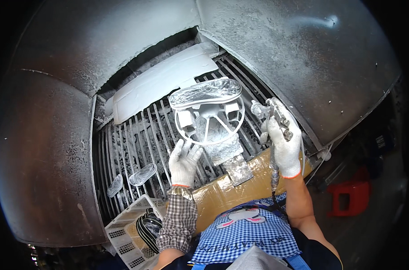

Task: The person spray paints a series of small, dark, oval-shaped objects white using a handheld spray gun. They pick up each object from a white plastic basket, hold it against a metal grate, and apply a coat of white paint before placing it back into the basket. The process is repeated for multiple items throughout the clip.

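My right hand (285, 146), in a white glove, is closed around a paint-spattered spray gun (276, 112), with a hose fitting running down below it. My left hand (183, 165), also gloved, has its fingers stretched and apart, the tips at the near left rim of a white round frame (207, 130) with spokes. Across the frame's far side sits an oblong part (206, 93) wrapped in clear film. White blocks show at both sides of the frame. Below it is a crusted, silvery support (224, 150); how they join is hidden.
Metal bars (146, 135) form a grate, with a white sheet (164, 76) across its back. Two film-covered oval pieces (142, 174) lie at left. Brown-taped cardboard (218, 195) borders the front, beside a white plastic basket (123, 234). Metal walls (299, 58) enclose the grate. A red stool (348, 198) stands right.
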Demonstrator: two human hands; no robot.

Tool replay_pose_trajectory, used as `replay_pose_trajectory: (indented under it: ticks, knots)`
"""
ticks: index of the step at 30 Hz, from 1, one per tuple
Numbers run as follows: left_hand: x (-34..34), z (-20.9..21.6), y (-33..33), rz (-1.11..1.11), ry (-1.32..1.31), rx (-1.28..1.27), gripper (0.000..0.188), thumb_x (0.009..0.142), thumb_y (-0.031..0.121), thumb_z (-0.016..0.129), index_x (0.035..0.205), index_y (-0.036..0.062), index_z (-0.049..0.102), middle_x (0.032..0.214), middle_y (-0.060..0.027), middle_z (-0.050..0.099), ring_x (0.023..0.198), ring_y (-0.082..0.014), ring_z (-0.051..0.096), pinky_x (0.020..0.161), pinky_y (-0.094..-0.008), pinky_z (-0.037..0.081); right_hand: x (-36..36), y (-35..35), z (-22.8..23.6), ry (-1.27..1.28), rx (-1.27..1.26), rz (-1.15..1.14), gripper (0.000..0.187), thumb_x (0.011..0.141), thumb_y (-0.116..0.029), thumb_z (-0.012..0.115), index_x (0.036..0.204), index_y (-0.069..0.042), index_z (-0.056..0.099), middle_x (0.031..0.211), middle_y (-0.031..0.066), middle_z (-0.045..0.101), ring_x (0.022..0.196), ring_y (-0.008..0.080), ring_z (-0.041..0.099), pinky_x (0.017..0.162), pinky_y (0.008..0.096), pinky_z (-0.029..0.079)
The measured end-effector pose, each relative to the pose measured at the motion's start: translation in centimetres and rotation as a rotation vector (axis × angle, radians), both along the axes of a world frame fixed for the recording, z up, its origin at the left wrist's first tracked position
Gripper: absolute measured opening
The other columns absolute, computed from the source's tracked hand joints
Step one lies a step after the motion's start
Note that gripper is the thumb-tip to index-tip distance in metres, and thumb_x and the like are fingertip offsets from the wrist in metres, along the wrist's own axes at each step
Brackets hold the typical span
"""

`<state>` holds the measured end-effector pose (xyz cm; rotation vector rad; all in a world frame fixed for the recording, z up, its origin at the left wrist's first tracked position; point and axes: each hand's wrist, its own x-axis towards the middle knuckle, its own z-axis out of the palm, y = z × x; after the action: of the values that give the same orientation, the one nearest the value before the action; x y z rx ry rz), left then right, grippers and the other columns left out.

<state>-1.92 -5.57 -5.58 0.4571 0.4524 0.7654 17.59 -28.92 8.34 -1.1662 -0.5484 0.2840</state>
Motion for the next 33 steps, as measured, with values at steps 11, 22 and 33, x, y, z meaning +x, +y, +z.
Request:
replay_pose_trajectory:
  ticks: [11,22,33]
  knots:
    - [2.3,0.5,-2.4,0.016,0.036,-0.044,0.028,0.101,0.020,0.065,0.120,0.0006,0.062,0.121,-0.0198,0.070,0.112,-0.0365,0.070,0.096,-0.0500,0.062,-2.6,-2.1,0.5,-0.032,-0.087,0.099,0.056,0.107,-0.016,0.064,0.155,0.007,0.048,0.092,0.0058,0.069,0.073,0.0086,0.063,0.068,0.0236,0.052]
    - [3.9,-0.8,-5.0,-0.139,-0.088,-0.085,0.049,0.105,0.023,0.060,0.145,-0.0041,0.053,0.144,-0.0257,0.061,0.131,-0.0430,0.061,0.112,-0.0562,0.052,-1.8,-3.2,1.4,0.064,-0.019,0.025,0.056,0.106,-0.011,0.064,0.158,0.002,0.047,0.094,0.0021,0.067,0.073,0.0046,0.060,0.067,0.0200,0.051]
    - [1.6,-1.1,-2.6,-0.072,-0.012,-0.042,0.050,0.104,0.027,0.058,0.144,-0.0034,0.053,0.146,-0.0295,0.059,0.130,-0.0465,0.061,0.107,-0.0573,0.054,-1.8,-4.3,1.5,0.033,0.003,0.104,0.053,0.106,-0.011,0.064,0.154,0.006,0.050,0.094,0.0043,0.068,0.075,0.0059,0.062,0.070,0.0211,0.052]
